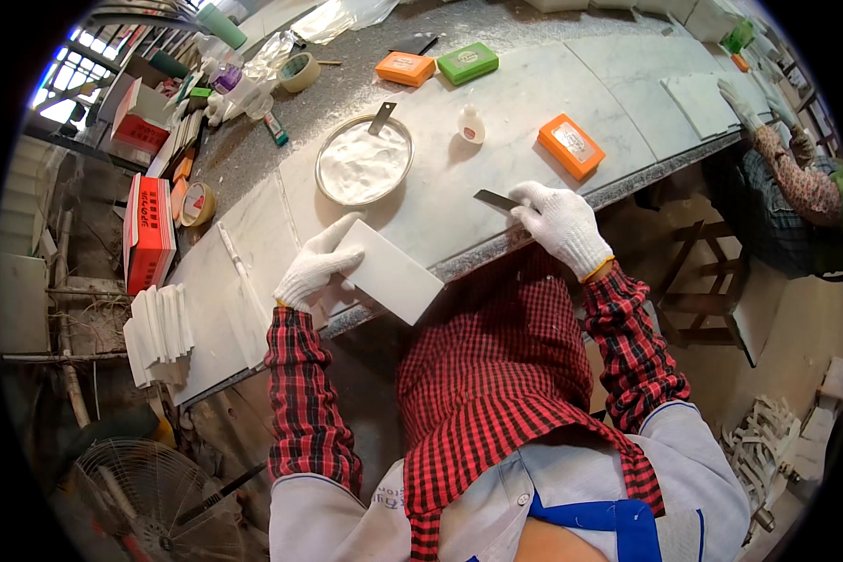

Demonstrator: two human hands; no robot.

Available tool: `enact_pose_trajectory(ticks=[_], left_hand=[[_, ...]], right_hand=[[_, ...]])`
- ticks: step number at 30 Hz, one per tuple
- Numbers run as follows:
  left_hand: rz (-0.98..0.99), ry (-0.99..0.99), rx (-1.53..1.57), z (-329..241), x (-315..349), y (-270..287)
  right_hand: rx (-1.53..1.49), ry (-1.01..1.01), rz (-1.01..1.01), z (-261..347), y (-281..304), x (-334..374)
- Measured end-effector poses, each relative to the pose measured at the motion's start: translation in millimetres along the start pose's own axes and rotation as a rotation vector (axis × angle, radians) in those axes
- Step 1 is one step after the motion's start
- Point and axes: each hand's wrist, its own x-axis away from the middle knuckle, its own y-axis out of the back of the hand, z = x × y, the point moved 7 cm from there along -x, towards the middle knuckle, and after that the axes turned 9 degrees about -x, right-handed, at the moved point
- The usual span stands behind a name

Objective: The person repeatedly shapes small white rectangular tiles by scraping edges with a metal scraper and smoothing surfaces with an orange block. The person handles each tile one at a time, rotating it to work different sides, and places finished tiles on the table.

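My left hand [315, 267], in a white knit glove, grips a white rectangular tile [395, 273] by its left end, thumb on the top face. The tile is tilted and reaches past the table's near edge. In my right hand [564, 228], gloved the same way, is a dark flat scraper blade [496, 199] pointing left over the table. Beyond the tile stands a round metal bowl [321, 178] of white powder [363, 164], with a small metal scraper [381, 118] stuck in it. A small white bottle [471, 125] stands right of the bowl.
Orange box [571, 146], another orange box [405, 67] and green box [468, 63] lie on the marble slabs [534, 84]. White strips [156, 334] stack at left, near a red box [150, 232]. A caged fan [159, 501] stands lower left. Another person's gloved hand [742, 105] works at far right.
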Motion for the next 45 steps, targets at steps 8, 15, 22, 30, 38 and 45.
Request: enact_pose_trajectory(ticks=[8,15,22,30,38,45], left_hand=[[-0.526,-0.316,-0.485,-17,11,10],[-0.918,-0.491,-0.803,-18,25,-19],[-0.946,-0.476,-1.003,-18,24,-24],[-0.685,-0.634,-0.948,-11,72,-62],[-0.689,-0.664,-0.949,11,58,-71],[-0.716,-0.734,-0.974,8,57,-72]], right_hand=[[-0.587,0.221,0.273,41,-38,-20],[-0.425,0.393,0.395,84,-84,-44],[-0.288,0.440,0.488,92,-94,-49],[-0.319,0.436,0.547,102,-103,-55],[-0.245,0.578,0.405,104,-107,-47],[-0.167,0.733,0.228,110,-103,-28]])
